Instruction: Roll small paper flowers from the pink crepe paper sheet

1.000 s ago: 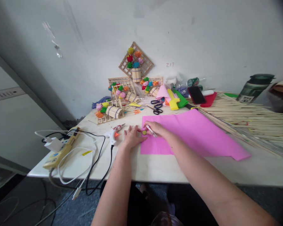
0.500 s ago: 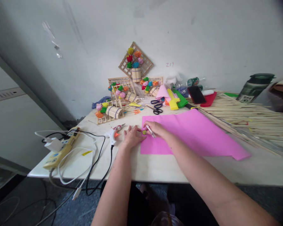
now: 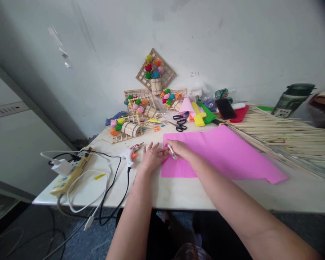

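Note:
A large pink sheet (image 3: pixel 216 155), paper or thin felt, lies flat on the table. On its left end is a small yellow round piece (image 3: pixel 166 152), partly covered by fingers. My left hand (image 3: pixel 152 157) rests at the sheet's left edge with fingers spread, its fingertips touching the yellow piece. My right hand (image 3: pixel 178 148) is closed around a slim white pen (image 3: pixel 172 152), close to the yellow piece. The pen's tip is hidden behind my fingers.
A hot glue gun (image 3: pixel 129 155) lies left of my left hand, its cord running to a power strip (image 3: pixel 70 175). Black scissors (image 3: pixel 180 123) lie behind the sheet. Stick-and-flower ornaments (image 3: pixel 131 129) stand by the wall. Many thin wooden sticks (image 3: pixel 281 131) and a dark bottle (image 3: pixel 294 100) are at right.
The pen has tilted and shifted slightly left in my right hand. The left hand's fingers have lifted and spread a little. The pink sheet stays in place.

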The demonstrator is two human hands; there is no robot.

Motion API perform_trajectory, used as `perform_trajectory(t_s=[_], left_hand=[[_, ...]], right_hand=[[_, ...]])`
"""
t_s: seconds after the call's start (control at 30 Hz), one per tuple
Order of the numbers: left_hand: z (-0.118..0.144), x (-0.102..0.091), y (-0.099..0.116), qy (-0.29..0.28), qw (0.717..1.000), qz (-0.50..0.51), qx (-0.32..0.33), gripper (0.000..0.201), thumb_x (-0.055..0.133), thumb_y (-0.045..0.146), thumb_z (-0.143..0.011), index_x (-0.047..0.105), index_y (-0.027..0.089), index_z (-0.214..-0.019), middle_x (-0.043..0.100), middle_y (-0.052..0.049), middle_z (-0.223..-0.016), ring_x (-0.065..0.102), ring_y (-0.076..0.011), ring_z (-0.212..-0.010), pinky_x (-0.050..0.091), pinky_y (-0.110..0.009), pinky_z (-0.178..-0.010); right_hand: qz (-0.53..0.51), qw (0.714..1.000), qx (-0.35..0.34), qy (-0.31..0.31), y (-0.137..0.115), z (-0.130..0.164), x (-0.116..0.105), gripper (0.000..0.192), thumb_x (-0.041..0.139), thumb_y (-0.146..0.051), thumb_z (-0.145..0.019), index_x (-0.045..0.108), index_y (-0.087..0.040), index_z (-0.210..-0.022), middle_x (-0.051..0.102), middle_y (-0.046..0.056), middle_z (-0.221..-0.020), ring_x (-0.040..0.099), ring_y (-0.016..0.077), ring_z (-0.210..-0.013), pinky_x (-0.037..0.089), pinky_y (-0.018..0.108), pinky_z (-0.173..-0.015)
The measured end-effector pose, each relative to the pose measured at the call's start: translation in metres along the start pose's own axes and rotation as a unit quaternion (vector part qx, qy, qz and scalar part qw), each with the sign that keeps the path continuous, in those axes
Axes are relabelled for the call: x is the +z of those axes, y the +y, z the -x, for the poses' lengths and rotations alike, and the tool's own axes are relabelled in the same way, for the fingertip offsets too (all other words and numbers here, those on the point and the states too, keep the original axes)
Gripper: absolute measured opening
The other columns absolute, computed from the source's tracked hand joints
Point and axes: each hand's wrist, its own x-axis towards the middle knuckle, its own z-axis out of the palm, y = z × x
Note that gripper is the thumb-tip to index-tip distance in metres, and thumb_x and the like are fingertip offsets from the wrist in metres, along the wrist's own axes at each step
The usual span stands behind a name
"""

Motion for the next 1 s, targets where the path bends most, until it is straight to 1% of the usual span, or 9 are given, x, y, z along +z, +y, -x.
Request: perform_trajectory(t_s=[0.1, 0.2, 0.37, 0.43, 0.57, 0.63, 0.77, 0.83, 1.0], left_hand=[[0.002, -0.003, 0.001, -0.017, 0.999, -0.044, 0.027, 0.035, 0.045, 0.055, -0.076, 0.058, 0.041, -0.104, 0.045, 0.009, -0.129, 0.020, -0.0221, -0.129, -0.004, -0.046, -0.105], [0.003, -0.005, 0.001, -0.025, 0.997, -0.053, 0.044, 0.038, 0.041, 0.059, -0.076, 0.057, 0.042, -0.105, 0.047, 0.010, -0.127, 0.023, -0.0233, -0.128, -0.005, -0.046, -0.105], [0.003, -0.004, -0.002, -0.022, 0.997, -0.052, 0.059, 0.037, 0.033, 0.054, -0.081, 0.058, 0.041, -0.106, 0.048, 0.008, -0.126, 0.026, -0.0241, -0.127, -0.002, -0.049, -0.105], [0.002, -0.004, -0.002, -0.025, 0.997, -0.055, 0.055, 0.035, 0.034, 0.051, -0.082, 0.058, 0.041, -0.105, 0.048, 0.009, -0.127, 0.026, -0.0231, -0.127, -0.001, -0.048, -0.105], [0.001, -0.002, -0.002, -0.023, 0.998, -0.046, 0.038, 0.035, 0.033, 0.050, -0.083, 0.054, 0.041, -0.111, 0.047, 0.008, -0.128, 0.026, -0.0206, -0.127, 0.005, -0.046, -0.105], [0.000, -0.001, -0.002, -0.014, 0.998, -0.045, 0.030, 0.035, 0.034, 0.049, -0.083, 0.053, 0.041, -0.112, 0.045, 0.008, -0.129, 0.026, -0.0201, -0.127, 0.008, -0.045, -0.105], [-0.002, 0.000, -0.003, 0.005, 0.998, -0.057, 0.026, 0.028, 0.042, 0.044, -0.082, 0.060, 0.039, -0.103, 0.042, 0.008, -0.132, 0.026, -0.0225, -0.127, 0.012, -0.044, -0.105], [-0.003, 0.000, -0.003, 0.013, 0.998, -0.056, 0.025, 0.027, 0.043, 0.043, -0.082, 0.062, 0.038, -0.101, 0.042, 0.007, -0.132, 0.027, -0.0228, -0.127, 0.014, -0.044, -0.105], [-0.004, 0.001, -0.002, 0.015, 0.999, -0.042, 0.012, 0.026, 0.045, 0.044, -0.081, 0.063, 0.037, -0.099, 0.042, 0.005, -0.132, 0.026, -0.0226, -0.127, 0.014, -0.045, -0.104]], right_hand=[[-0.014, 1.000, -0.015, -0.003, -0.004, 0.003, -0.007, 0.019, 0.045, -0.030, -0.074, 0.060, -0.021, -0.081, 0.058, -0.004, -0.060, 0.053, 0.0097, -0.054, 0.037, 0.018, -0.050], [-0.025, 0.999, -0.046, 0.004, -0.010, 0.010, -0.018, 0.017, 0.055, -0.020, -0.065, 0.060, -0.019, -0.081, 0.060, -0.002, -0.072, 0.055, 0.0102, -0.065, 0.040, 0.017, -0.056], [-0.038, 0.998, -0.057, -0.006, -0.013, 0.014, -0.021, 0.015, 0.051, -0.019, -0.068, 0.059, -0.018, -0.080, 0.060, 0.000, -0.074, 0.055, 0.0107, -0.070, 0.041, 0.017, -0.058], [-0.032, 0.998, -0.054, -0.030, -0.011, 0.011, -0.016, 0.015, 0.050, -0.021, -0.069, 0.059, -0.019, -0.081, 0.059, -0.002, -0.070, 0.055, 0.0099, -0.066, 0.040, 0.016, -0.055], [-0.062, 0.996, -0.026, -0.062, -0.004, 0.005, -0.006, 0.020, 0.038, -0.025, -0.076, 0.057, -0.020, -0.082, 0.053, -0.004, -0.057, 0.050, 0.0080, -0.049, 0.035, 0.016, -0.045], [-0.066, 0.995, -0.041, -0.059, -0.002, 0.003, -0.004, 0.019, 0.039, -0.023, -0.074, 0.056, -0.020, -0.081, 0.053, -0.005, -0.058, 0.049, 0.0073, -0.048, 0.033, 0.016, -0.044], [-0.056, 0.994, -0.073, -0.064, 0.001, 0.002, -0.006, 0.017, 0.043, -0.021, -0.070, 0.057, -0.020, -0.080, 0.051, -0.006, -0.057, 0.047, 0.0068, -0.046, 0.032, 0.016, -0.044], [-0.086, 0.993, -0.051, -0.070, -0.001, 0.002, -0.008, 0.018, 0.041, -0.024, -0.072, 0.057, -0.019, -0.079, 0.050, -0.006, -0.054, 0.046, 0.0071, -0.045, 0.032, 0.017, -0.044], [-0.156, 0.987, 0.009, -0.043, -0.006, 0.005, -0.013, 0.017, 0.041, -0.025, -0.073, 0.056, -0.017, -0.072, 0.051, -0.003, -0.054, 0.047, 0.0082, -0.048, 0.036, 0.018, -0.048]])
